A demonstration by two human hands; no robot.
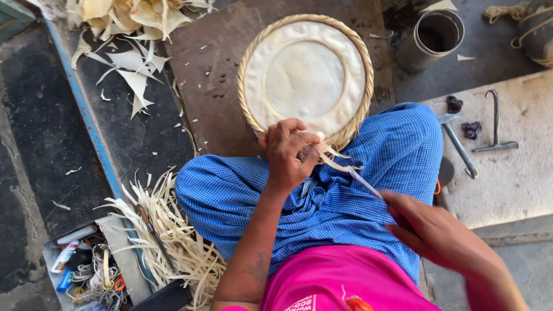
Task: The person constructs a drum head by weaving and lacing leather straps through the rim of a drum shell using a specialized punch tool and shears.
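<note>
A round pale tray (306, 75) with a braided straw rim rests against my knees, which are covered in blue checked cloth (322, 190). My left hand (288, 152) grips the tray's near rim, pinching pale straw strips (334, 158) there. My right hand (429, 227) is at the lower right, closed on a thin metal blade or needle (364, 183) whose tip points toward the strips. What the tool is exactly, I cannot tell.
A pile of cut straw strips (173, 230) lies at my left. A box of small items and thread (86, 265) sits at bottom left. Dried leaf scraps (132, 23) lie at top. A metal can (435, 37), a hammer (458, 144) and a metal hook tool (496, 129) sit right.
</note>
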